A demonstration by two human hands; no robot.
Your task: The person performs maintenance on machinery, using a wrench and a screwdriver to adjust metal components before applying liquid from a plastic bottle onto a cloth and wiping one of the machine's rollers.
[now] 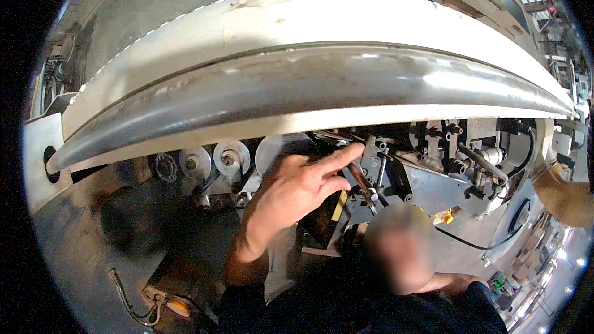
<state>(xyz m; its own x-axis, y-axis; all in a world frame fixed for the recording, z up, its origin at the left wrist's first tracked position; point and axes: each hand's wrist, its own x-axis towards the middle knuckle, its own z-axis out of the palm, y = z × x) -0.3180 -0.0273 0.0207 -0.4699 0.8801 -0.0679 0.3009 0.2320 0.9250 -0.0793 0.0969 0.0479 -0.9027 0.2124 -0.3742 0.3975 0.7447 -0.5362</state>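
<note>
1. Left hand [297, 188] reaches up under the long curved metal cover [309, 80], fingers partly spread, index finger extended up and to the right.
2. Its fingers rest against a slim rod-like tool [362, 182]; whether they actually grip it cannot be told.
3. Tool orientation: the long axis runs diagonally, upper end near the index fingertip, lower end pointing down and to the right into the mechanism [433, 161].
4. Tool location: just below the cover's lower edge, right of the round metal rollers [213, 159], amid brackets and bolts.
5. Right hand [458, 283] sits low at the lower right, mostly hidden; its opening cannot be told.
6. A black cable [495, 242] loops below the mechanism on the right.
</note>
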